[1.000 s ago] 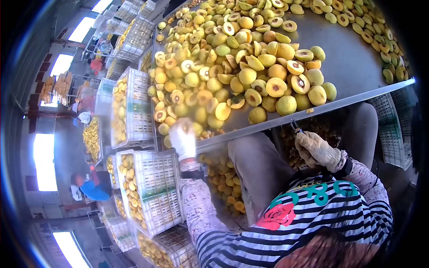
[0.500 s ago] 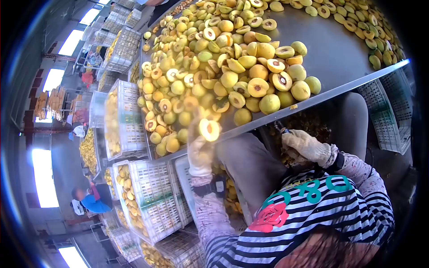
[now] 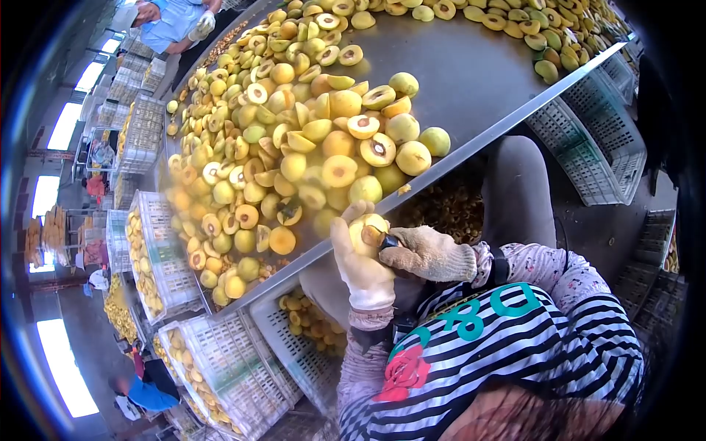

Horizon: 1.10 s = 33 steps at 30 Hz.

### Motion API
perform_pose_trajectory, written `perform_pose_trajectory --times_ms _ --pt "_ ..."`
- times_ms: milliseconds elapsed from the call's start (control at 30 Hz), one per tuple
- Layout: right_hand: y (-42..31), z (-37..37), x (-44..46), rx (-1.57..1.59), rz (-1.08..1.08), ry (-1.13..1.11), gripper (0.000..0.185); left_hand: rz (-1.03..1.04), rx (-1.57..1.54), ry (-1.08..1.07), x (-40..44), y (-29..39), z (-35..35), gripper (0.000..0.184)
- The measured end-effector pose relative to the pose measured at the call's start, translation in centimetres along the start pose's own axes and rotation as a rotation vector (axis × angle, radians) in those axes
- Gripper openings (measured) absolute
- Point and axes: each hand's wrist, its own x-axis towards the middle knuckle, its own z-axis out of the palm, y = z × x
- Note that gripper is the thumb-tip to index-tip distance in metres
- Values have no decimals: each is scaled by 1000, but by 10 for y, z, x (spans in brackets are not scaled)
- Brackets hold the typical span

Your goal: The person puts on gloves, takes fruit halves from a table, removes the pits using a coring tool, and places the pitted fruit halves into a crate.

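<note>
My left hand (image 3: 362, 266), in a pale glove, holds a halved yellow fruit (image 3: 365, 234) by the table's front edge, cut face up. Against the fruit's pit is the dark tip of a small tool (image 3: 387, 241), and my right hand (image 3: 430, 254), in a knitted glove, is closed round its handle. Both hands meet at the fruit. Beyond them, halved fruits (image 3: 339, 170) lie piled on the metal table (image 3: 456, 88).
Crates of fruit (image 3: 235, 360) stand at the left, and a crate (image 3: 581, 140) is at the right. Below the table edge lies a heap of scraps (image 3: 448, 206). A co-worker (image 3: 173, 26) is at the far upper left; another person (image 3: 151, 393) is lower left.
My left hand has moved from the pile toward my right hand, bringing the fruit half. The tool now touches the fruit. The view has turned, and a co-worker has come into view at the upper left.
</note>
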Motion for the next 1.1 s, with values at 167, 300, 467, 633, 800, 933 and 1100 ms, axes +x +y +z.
perform_pose_trajectory --times_ms 167,300,467,633,800,933,1100 --pt "21 5 11 -82 -52 17 45 144 150 94 -1 -8 3 45" --pt "18 -4 12 -146 -36 -44 45 268 564 -113 -2 -5 -12 33" --pt "24 -11 11 -49 -128 -131 45 42 152 -125 -10 12 7 34" --pt "31 -7 14 -222 -264 -113 43 95 330 -242 -8 24 2 29" --pt "42 -3 13 -158 -234 -202 42 13 525 -349 -2 36 1 30" --pt "46 1 13 -44 -137 -241 44 -75 660 -459 6 46 3 31" --pt "36 -9 3 643 375 -629 49 -278 509 -528 19 43 -9 34"
